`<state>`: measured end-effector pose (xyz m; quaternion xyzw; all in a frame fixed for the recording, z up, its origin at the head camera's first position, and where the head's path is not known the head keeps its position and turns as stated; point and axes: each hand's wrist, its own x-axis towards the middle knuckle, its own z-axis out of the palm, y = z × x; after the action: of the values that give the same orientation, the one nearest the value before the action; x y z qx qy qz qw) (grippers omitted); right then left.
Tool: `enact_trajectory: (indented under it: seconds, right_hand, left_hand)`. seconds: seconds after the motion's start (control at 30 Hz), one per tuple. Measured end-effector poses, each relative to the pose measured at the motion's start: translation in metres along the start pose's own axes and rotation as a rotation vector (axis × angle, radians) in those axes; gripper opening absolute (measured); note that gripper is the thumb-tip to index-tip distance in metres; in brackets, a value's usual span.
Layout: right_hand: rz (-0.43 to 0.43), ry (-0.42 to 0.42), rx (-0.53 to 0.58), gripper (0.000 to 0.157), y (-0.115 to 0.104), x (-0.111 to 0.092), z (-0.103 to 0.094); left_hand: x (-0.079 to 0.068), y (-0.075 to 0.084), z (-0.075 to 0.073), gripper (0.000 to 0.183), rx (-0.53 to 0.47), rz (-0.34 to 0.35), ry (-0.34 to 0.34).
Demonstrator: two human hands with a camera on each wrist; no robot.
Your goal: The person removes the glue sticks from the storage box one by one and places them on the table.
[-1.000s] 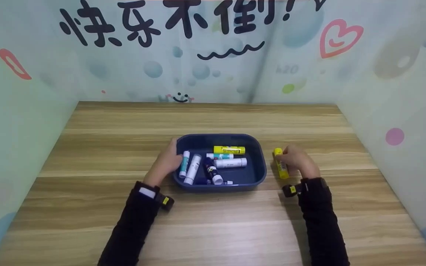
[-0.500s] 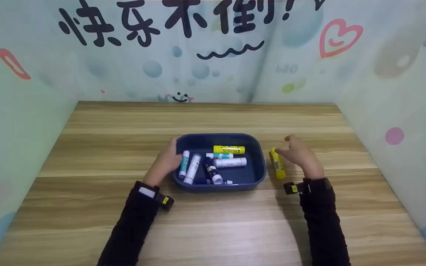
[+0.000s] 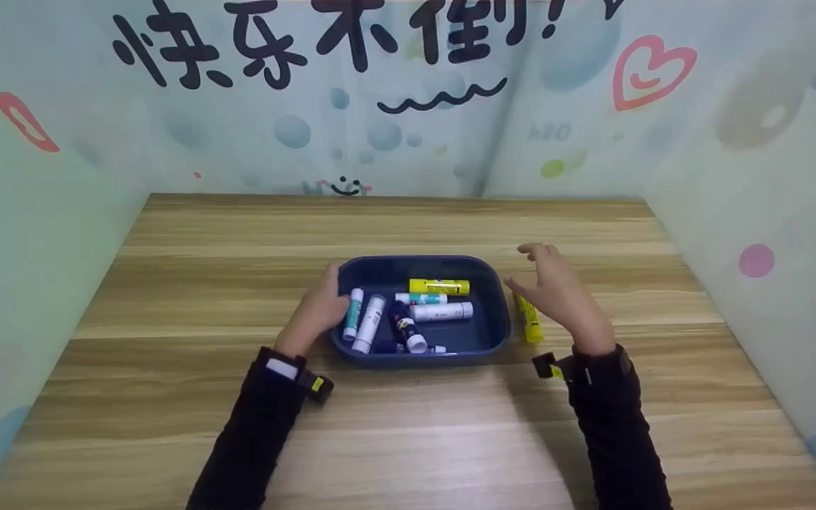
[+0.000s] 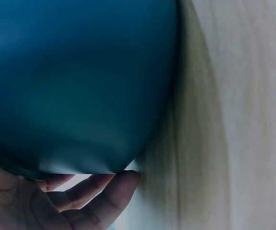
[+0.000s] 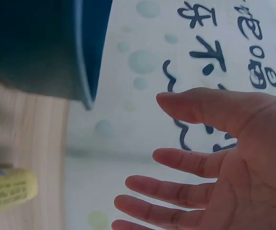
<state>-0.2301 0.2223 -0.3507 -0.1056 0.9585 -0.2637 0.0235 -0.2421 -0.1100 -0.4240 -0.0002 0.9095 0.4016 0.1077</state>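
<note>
My left hand [image 3: 318, 312] holds the left end of a dark blue plastic bin [image 3: 418, 361], with its thumb over the rim. In the left wrist view the fingers [image 4: 111, 196] lie along the bin's outer wall. Inside lie several glue sticks: a yellow one [image 3: 439, 287], white ones [image 3: 443, 312], white-and-teal ones [image 3: 353, 315] and a dark purple one [image 3: 406, 324]. My right hand [image 3: 557, 290] hovers just right of the bin, fingers spread and holding nothing. Below it, another yellow glue stick [image 3: 530, 324] rests on the table, partly covered by the hand.
The bin stands mid-table on the wood-grain tabletop [image 3: 408, 439]. A printed backdrop [image 3: 238, 142] rises behind the table and along both sides. Each wrist bears a small black camera [image 3: 320, 389].
My right hand has let go of the yellow glue stick, leaving it on the table, then risen and moved left toward the bin. The left hand and bin stay put.
</note>
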Motion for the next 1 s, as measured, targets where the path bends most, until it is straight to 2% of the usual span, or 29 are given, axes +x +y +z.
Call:
enact_trajectory:
  seconds: [0.2,0.4,0.8,1.0]
  right_hand:
    - [-0.087,-0.003,-0.042,0.059,-0.022,-0.007,0.008]
    - [-0.191,0.009,-0.075,0.054,-0.034,-0.009,0.028]
    - [-0.314,-0.132,-0.196,0.044,-0.028,0.01,0.079]
    - [-0.297,-0.176,-0.213,0.037,-0.023,0.015,0.09]
  left_hand:
    - [0.0,0.0,0.0,0.064,0.005,0.001,-0.005]
    - [0.001,0.0,0.0,0.063,0.015,0.036,0.017]
    - [0.003,-0.001,0.0,0.064,-0.006,0.04,0.022]
    - [0.003,-0.001,0.001,0.063,-0.014,0.035,0.019]
